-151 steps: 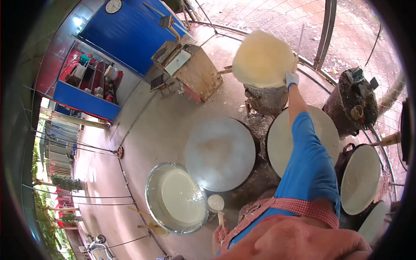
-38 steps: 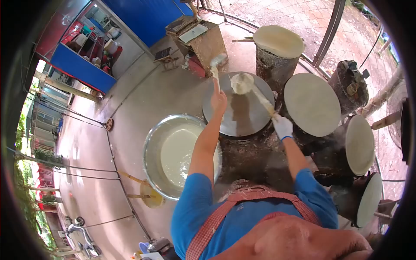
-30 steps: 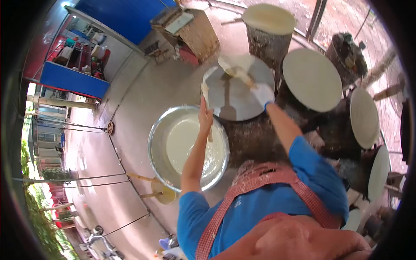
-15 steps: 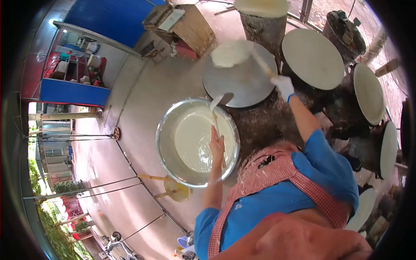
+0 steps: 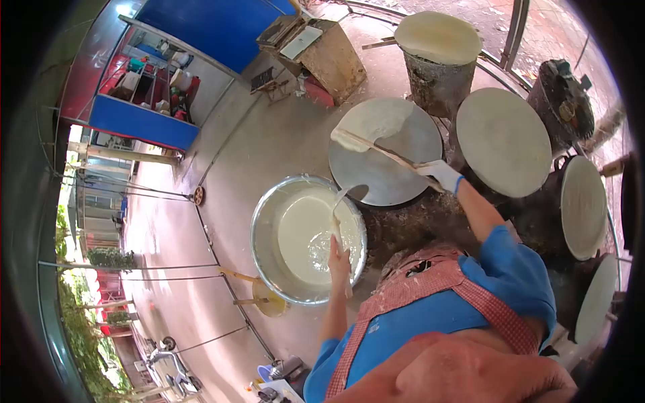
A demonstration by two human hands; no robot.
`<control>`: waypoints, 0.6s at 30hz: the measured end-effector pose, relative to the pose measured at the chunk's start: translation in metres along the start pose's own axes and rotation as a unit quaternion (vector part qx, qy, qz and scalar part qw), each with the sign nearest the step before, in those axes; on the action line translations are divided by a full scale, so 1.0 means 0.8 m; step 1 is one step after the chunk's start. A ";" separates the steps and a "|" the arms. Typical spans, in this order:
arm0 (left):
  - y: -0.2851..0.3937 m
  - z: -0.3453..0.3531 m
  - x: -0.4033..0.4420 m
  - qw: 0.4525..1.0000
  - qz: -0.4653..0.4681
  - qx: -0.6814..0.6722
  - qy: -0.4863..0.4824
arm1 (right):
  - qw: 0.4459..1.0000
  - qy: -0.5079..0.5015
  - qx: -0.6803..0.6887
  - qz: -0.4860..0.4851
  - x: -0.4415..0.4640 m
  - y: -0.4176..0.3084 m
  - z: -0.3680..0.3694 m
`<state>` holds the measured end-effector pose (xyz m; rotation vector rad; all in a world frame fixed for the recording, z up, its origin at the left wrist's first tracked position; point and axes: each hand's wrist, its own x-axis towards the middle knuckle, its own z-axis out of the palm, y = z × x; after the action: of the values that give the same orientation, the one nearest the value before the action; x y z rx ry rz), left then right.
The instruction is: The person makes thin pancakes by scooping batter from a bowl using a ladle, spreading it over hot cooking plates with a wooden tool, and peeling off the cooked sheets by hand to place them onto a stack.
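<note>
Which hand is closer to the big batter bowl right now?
Left. The left hand, gripping a ladle, appears over the bowl in this view; the gloved right hand is away from it, by the right edge of the griddle.

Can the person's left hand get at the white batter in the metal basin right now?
Probably yes: the left hand, holding a ladle, appears above the metal basin, and the white batter lies uncovered.
</note>
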<state>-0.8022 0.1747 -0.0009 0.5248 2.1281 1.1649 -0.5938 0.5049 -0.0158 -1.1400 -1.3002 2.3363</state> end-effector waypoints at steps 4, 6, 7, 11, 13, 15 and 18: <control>-0.017 -0.009 -0.055 0.990 -0.102 -0.085 0.042 | 0.994 0.101 -0.036 -0.028 0.060 -0.041 -0.079; -0.023 -0.004 -0.069 0.986 -0.123 -0.107 0.042 | 0.992 0.083 0.026 -0.089 0.061 -0.052 -0.070; -0.025 -0.004 -0.076 0.981 -0.137 -0.131 0.037 | 0.994 0.050 -0.076 -0.055 0.057 -0.056 -0.043; -0.023 0.009 -0.108 0.943 -0.213 -0.237 0.092 | 0.988 -0.057 -0.146 -0.011 0.050 -0.022 -0.064; -0.032 0.012 -0.123 0.950 -0.205 -0.218 0.091 | 0.988 -0.083 -0.126 0.030 0.046 -0.055 -0.073; -0.035 0.008 -0.130 0.957 -0.204 -0.184 0.089 | 0.985 0.056 -0.137 0.085 0.107 -0.062 -0.107; -0.043 0.019 -0.135 0.943 -0.236 -0.220 0.086 | 0.983 -0.026 -0.175 -0.041 0.115 -0.082 -0.065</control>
<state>-0.7164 0.0996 0.0015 -0.2869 1.8916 1.3710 -0.6278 0.6241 -0.0267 -1.0977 -1.7937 2.1457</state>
